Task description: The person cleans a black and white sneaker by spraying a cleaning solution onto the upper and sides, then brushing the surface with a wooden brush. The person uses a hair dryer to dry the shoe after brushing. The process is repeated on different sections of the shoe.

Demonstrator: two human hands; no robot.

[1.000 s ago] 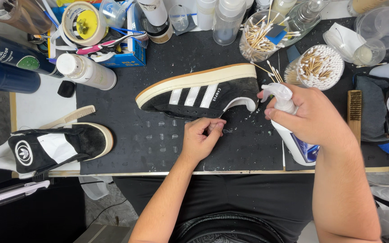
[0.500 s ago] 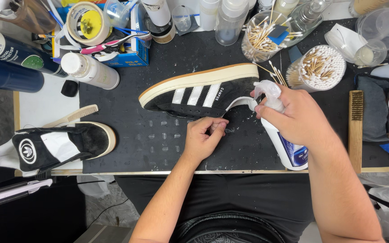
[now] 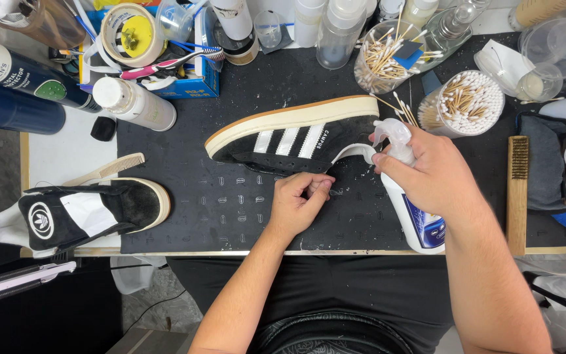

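two hands working at a black sneaker [image 3: 296, 136] lying on its side on a dark mat [image 3: 230, 210].

the right hand [image 3: 427, 174] is wrapping closed around a white spray bottle [image 3: 414, 210], one finger lying on the trigger head, nozzle sitting right at the shoe's heel opening; the palm is hiding most of the bottle's neck. the left hand [image 3: 299, 203] is resting just below the sneaker's collar, fingers curling together with the tips pinching at its lower edge; what they are gripping is too small to tell. the second sneaker [image 3: 86, 213] is lying well apart at the left, its heel end running past the table's edge. cotton swab jars [image 3: 466, 101] are standing behind the right hand.
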